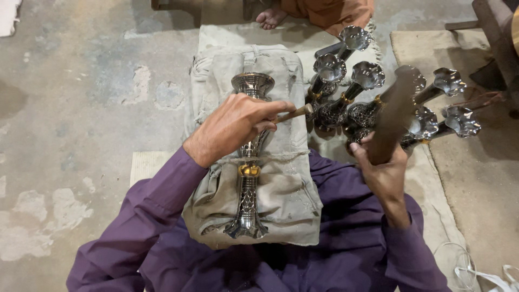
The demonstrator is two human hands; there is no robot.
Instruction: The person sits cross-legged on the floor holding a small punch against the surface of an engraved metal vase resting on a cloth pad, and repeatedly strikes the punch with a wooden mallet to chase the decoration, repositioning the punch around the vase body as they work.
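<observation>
— What sits closest to the lens?

— The purple sleeves (162, 238) of the person, and on the lap a folded grey cloth pad (281, 200). A silver engraved vase (249, 157) with a brass collar lies lengthwise along the pad's middle, base toward the near edge, flared mouth toward the far edge; the padding probably cushions it and stops it rolling.

— And the hands, going left to right?

— The left hand (232, 127) rests over the vase's upper body, fingers curled and pinching a thin brass-coloured punch (294, 113) that angles out past the pad's right edge. It seems to pin the vase while steadying the tool. The right hand (381, 167) is clenched round a wooden mallet (394, 116), raised and motion-blurred.

— Further right?

— A cluster of similar silver vases (373, 103) lies on the mat (427, 178) beyond the pad's right edge, mouths fanned away from the person. Their insides look empty, though I cannot be sure. At the top edge, another person's bare foot (270, 18) rests on the concrete floor (81, 108).
</observation>
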